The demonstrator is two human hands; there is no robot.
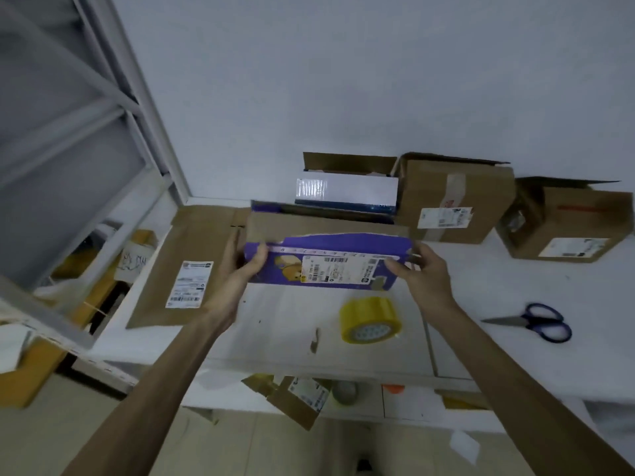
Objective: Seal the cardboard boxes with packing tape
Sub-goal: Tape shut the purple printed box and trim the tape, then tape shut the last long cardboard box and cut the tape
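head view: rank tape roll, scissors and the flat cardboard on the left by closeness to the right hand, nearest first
1. tape roll, just below and left of the right hand, which grips the purple box.
2. scissors, farther out to the right.
3. flat cardboard, far left, beyond the box.

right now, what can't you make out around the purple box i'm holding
Head view only:
- Inside of the purple box: hidden behind its near panel.
- Print on its shipping label: too small and blurred.
- Fingers of the left hand: behind the box's end; the right hand covers the other corner.
- Loose end of the tape roll: too blurred to find.
- The far-right brown box: cut by the frame edge.
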